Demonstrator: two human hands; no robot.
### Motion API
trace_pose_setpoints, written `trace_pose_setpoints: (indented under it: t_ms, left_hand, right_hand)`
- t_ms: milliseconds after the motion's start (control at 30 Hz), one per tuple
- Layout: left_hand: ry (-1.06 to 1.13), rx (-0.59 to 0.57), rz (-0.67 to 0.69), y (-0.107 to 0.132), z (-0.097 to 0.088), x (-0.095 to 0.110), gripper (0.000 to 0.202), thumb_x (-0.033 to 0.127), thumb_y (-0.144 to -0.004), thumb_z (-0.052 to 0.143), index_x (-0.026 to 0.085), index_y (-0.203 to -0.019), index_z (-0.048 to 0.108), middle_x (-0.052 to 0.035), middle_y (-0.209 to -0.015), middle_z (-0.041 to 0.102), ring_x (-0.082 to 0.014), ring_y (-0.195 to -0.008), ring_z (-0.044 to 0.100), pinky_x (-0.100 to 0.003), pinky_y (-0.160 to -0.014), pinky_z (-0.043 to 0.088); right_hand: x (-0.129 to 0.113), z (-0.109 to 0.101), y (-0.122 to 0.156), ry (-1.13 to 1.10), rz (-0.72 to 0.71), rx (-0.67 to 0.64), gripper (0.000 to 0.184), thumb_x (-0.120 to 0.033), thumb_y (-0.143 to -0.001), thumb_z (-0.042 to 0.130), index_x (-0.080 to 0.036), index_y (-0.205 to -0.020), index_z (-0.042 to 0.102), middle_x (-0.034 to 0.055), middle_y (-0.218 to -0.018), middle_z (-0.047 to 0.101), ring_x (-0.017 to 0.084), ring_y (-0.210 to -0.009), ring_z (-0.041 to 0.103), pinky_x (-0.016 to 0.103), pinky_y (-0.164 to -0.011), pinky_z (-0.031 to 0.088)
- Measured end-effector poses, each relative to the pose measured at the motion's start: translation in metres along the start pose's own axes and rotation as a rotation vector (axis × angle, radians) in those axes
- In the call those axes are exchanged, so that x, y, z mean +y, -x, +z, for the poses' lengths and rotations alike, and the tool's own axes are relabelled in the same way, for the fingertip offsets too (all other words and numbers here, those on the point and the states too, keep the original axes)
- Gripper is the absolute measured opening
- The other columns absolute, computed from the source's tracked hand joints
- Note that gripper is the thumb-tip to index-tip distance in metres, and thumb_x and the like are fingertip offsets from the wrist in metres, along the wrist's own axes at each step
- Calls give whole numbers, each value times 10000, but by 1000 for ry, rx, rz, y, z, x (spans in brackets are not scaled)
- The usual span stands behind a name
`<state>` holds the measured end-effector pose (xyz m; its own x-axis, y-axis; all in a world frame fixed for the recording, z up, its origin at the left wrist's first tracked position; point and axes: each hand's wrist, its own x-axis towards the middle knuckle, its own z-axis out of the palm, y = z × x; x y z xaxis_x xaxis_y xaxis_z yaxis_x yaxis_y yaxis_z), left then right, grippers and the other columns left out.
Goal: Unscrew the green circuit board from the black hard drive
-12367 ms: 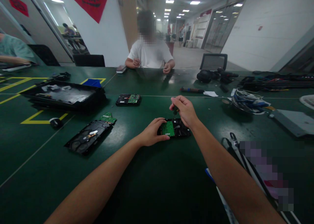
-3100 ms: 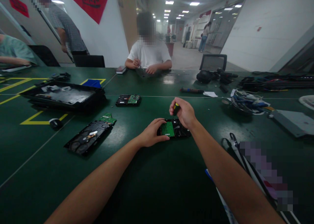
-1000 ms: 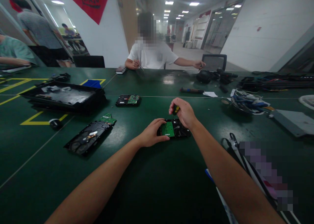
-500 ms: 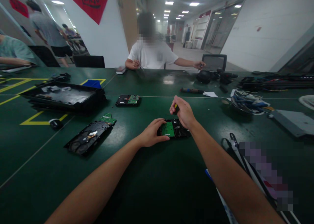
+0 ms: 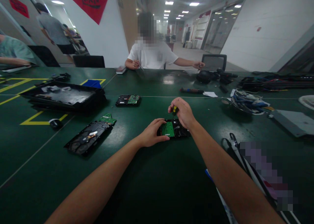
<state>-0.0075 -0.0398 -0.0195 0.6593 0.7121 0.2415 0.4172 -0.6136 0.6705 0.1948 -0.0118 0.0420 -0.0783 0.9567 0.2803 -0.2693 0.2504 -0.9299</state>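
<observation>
A hard drive (image 5: 168,129) lies on the green table with its green circuit board facing up. My left hand (image 5: 152,133) grips its left end, thumb along the near edge and fingers on the far edge. Above the drive, my right hand (image 5: 182,112) is closed around a screwdriver (image 5: 175,110) with a black and yellow handle. The screwdriver points down at the drive near the board's far right corner; whether its tip sits in a screw is too small to tell. My right wrist covers part of the drive's right end.
Another hard drive (image 5: 128,100) lies beyond my left hand. Further left are an opened drive (image 5: 89,137) with a loose board, a computer mouse (image 5: 56,123) and a black tray (image 5: 66,94). Bundled cables (image 5: 249,101) and a lanyard (image 5: 241,155) lie right. A person (image 5: 153,55) sits opposite.
My right hand has lowered slightly and turned, so more of the screwdriver's yellow handle shows. My left hand and the drive have stayed in place.
</observation>
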Motion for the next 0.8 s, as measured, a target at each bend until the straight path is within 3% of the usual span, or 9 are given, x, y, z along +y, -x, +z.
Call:
trace_pose_setpoints:
  t_ms: [133,333,600,800]
  left_hand:
    - [-2,5,6,0,0,0,790,577,-812,747,196,-1445,469,-182,-1508,452,-342,-1406,457,-526,-1176,410]
    - [-7,4,6,0,0,0,781,580,-818,739,193,-1442,472,-182,-1509,450,-336,-1412,450,-520,-1183,401]
    - [6,-3,-1,1,-1,1,778,574,-812,744,208,-1443,473,-172,-1522,446,-341,-1418,447,-525,-1179,403]
    - [5,-1,1,0,0,-1,772,564,-811,749,221,-1445,473,-169,-1523,447,-350,-1423,442,-551,-1177,399]
  right_hand:
    - [-3,1,-1,-20,4,-10,209,-424,-901,609,-232,-831,653,-13,-726,647,151,-703,641,322,-729,518]
    - [-3,2,-1,14,-49,52,204,-392,-856,714,-234,-770,618,-27,-716,634,136,-724,629,302,-755,508]
    - [-5,2,0,-15,8,-4,329,-544,-891,672,-241,-780,608,-31,-682,568,119,-600,545,282,-616,456]
    - [-5,2,-2,-17,22,17,424,-611,-928,540,-232,-803,681,3,-692,592,142,-633,575,311,-656,481]
